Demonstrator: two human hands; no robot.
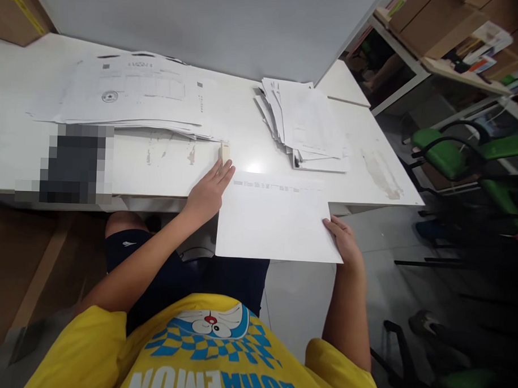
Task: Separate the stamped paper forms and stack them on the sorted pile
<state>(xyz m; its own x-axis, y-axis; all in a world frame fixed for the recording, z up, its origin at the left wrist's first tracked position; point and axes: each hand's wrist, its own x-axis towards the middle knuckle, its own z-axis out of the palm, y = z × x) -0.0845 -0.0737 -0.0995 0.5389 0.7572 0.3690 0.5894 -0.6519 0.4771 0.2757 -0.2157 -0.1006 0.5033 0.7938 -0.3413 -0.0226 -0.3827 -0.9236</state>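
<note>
My left hand (pixel 208 191) is on the white table at the left edge of a printed sheet of paper (pixel 275 223). Its fingers are around a small beige block (pixel 225 151), whose far end sticks out past the fingertips; its exact kind I cannot make out. The sheet lies partly on the table and partly over the front edge, with a thin line of print near its far side. Pinching the sheet's right edge is my right hand (pixel 343 239), thumb on top and the other fingers partly hidden beneath.
A wide stack of printed papers (pixel 147 97) lies at the back left, and a messier pile of papers (pixel 308 122) at the back right. The table (pixel 382 190) ends in a corner at right. Green chairs (pixel 443 149) and cardboard boxes (pixel 439 25) stand beyond. A blurred-out dark patch covers the left front.
</note>
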